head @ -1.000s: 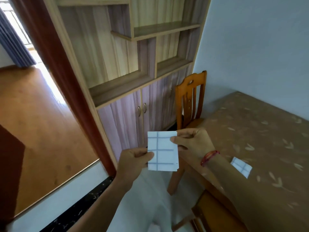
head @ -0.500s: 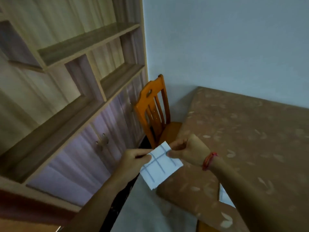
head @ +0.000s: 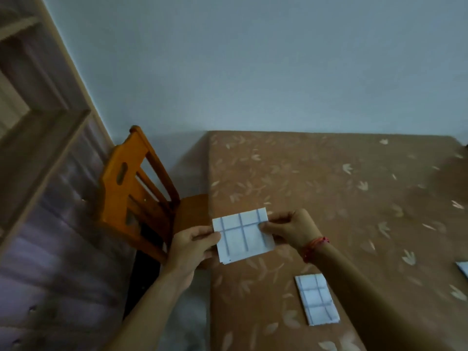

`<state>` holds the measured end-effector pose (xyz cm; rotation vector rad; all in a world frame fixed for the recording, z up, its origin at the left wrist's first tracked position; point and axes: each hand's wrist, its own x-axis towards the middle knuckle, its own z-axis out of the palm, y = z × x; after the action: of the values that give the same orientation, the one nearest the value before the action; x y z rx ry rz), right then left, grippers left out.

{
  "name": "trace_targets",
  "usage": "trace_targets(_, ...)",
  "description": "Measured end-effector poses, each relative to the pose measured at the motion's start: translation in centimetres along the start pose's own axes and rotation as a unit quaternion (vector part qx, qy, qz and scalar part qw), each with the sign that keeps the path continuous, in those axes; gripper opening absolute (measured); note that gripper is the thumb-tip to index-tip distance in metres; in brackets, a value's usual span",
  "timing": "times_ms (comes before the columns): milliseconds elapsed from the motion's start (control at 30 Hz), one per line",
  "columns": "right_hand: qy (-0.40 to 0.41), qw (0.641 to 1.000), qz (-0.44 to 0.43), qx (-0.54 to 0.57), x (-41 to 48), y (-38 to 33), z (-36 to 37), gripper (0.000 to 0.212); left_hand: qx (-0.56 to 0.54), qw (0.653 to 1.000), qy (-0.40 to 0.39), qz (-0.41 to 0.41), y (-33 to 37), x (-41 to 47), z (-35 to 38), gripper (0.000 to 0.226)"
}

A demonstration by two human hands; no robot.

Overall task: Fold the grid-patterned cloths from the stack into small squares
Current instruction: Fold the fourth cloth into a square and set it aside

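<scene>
Both hands hold a folded white cloth with blue grid lines [head: 242, 235] just above the near left corner of the table [head: 329, 188]. My left hand [head: 193, 245] pinches its left edge and my right hand [head: 291, 230] pinches its right edge. The cloth is a small layered rectangle, slightly tilted. A second folded grid-patterned cloth [head: 316, 298] lies flat on the table below my right forearm. The corner of another white cloth [head: 462, 268] shows at the right frame edge.
The table has a brown leaf-print cover and stands against a pale wall. An orange wooden chair [head: 134, 196] sits at the table's left side. A wooden cabinet with shelves [head: 38, 153] fills the left. Pale floor lies below my left arm.
The view swung right from the doorway and cabinet towards the table. Both hands carried the folded cloth over the table corner, turning it from upright to wide.
</scene>
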<state>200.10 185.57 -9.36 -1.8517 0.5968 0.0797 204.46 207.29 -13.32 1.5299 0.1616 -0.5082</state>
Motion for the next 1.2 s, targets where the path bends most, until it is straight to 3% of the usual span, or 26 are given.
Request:
trace_targets(167, 0.078, 0.995, 0.05, 0.027, 3.4, -0.1, -0.5, 0.011, 0.047, 0.998, -0.028, 0.01, 1.8, 6.0, 1.5, 0.009)
trace_targets(467, 0.109, 0.987, 0.099, 0.068, 10.3, 2.0, -1.3, 0.016, 0.108, 0.994, 0.006, 0.034, 2.1, 13.6, 5.1, 0.009)
trace_targets(633, 0.163, 0.983, 0.083, 0.026, 17.0, 4.3, -1.7, 0.007, 0.118, 0.992, 0.02, 0.024, 1.9, 18.7, 7.2, 0.011)
trace_targets(733, 0.18, 0.981, 0.077, -0.016, 21.8, 5.7, -1.6, 0.011, 0.149, 0.987, 0.042, 0.039, 1.0, 23.1, 8.9, 0.011)
trace_targets(967, 0.168, 0.982, 0.046, -0.079, 31.7, 8.2, -0.9, 0.022, 0.151, 0.984, 0.082, 0.05, -1.8, 32.7, 11.3, 0.012)
trace_targets(1200, 0.18, 0.976, 0.04, -0.112, 36.3, 9.0, -1.8, 0.021, 0.156, 0.983, 0.083, 0.05, -2.6, 36.7, 13.0, 0.014)
